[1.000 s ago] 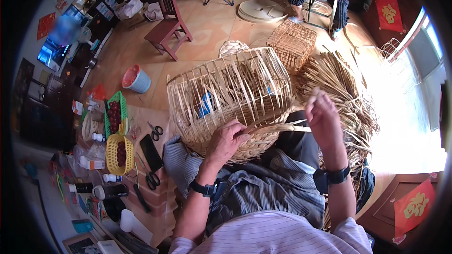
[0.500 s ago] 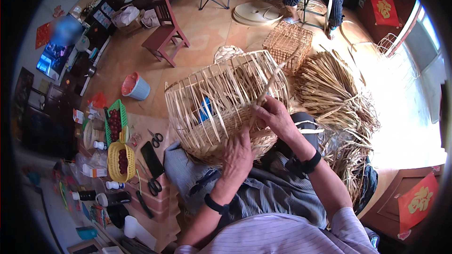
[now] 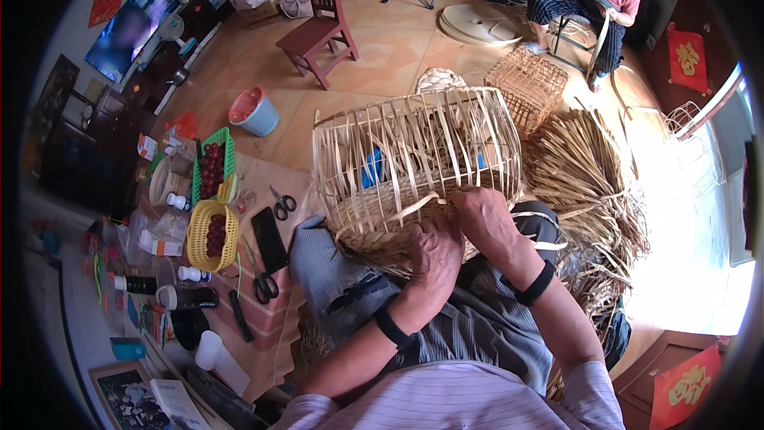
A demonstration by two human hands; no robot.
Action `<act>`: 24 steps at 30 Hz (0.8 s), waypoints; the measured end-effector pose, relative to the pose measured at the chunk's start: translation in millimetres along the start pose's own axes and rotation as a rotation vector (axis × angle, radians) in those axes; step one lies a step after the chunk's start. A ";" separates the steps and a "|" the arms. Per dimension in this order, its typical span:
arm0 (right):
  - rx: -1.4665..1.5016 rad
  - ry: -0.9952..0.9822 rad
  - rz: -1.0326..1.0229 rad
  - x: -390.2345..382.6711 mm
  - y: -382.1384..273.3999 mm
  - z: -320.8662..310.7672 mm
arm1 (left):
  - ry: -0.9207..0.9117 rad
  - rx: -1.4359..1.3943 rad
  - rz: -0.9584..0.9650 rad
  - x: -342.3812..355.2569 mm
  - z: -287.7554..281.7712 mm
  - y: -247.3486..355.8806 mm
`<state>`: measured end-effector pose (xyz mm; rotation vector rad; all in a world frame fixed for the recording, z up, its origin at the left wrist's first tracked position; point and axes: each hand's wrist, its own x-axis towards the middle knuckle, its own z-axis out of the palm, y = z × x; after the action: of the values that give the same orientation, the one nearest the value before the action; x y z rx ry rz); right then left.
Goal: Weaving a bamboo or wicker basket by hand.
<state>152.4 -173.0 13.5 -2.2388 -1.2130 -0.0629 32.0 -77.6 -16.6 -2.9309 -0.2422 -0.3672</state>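
A half-woven basket (image 3: pixel 418 147) lies on its side across my lap. Its far part is an open frame of pale upright strips, and its near part is thickly braided dried leaf strands (image 3: pixel 374 243). My left hand (image 3: pixel 438 255) is closed at the woven edge, the fingers curled with a strand seemingly between them. Close beside it, my right hand (image 3: pixel 487 223) is closed too, knuckles up; its fingertips and most of what they grip are hidden. A loose pale strip (image 3: pixel 414 207) sticks out left of the hands. Something blue (image 3: pixel 372 168) shows inside the basket.
A bundle of dried leaves (image 3: pixel 581 175) lies at right, near a wire-like woven basket (image 3: pixel 529 84). At left are scissors (image 3: pixel 265 287), a dark flat case (image 3: pixel 270 239) and a yellow basket (image 3: pixel 200 223) with fruit. Beyond sit a chair (image 3: pixel 318 40) and another person (image 3: pixel 597 0).
My right hand has come down and nearer my left, and the long strand it held upright no longer stands up. My left hand has moved right and its fingers have curled. The view has shifted.
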 end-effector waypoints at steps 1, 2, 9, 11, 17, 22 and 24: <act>-0.007 0.037 -0.006 1.1 -0.7 2.7 | 0.034 -0.065 -0.012 0.0 0.1 -1.8; 0.013 0.027 0.024 2.9 -0.9 3.7 | 0.010 -0.110 0.010 -0.8 -0.1 -4.7; 0.366 0.068 0.033 -4.4 -1.4 -12.0 | 0.064 -0.523 0.041 -5.5 -11.8 -21.8; 0.506 0.015 0.135 -20.0 1.8 -15.8 | 0.034 -0.599 0.044 -6.7 -15.0 -23.9; 1.581 0.200 0.896 -78.0 3.8 -3.7 | -0.003 -0.620 0.039 -5.1 -13.2 -27.1; 0.806 0.146 0.576 -81.2 12.7 -2.8 | -0.035 -0.669 0.055 -5.4 -12.2 -25.9; 0.541 0.081 0.257 -71.2 15.4 -4.5 | -0.007 -0.703 0.068 -5.7 -11.3 -27.9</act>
<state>123.9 -235.2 -11.8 -1.8690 -0.7724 0.2453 18.9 -53.5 -3.0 -3.6134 -0.0049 -0.5190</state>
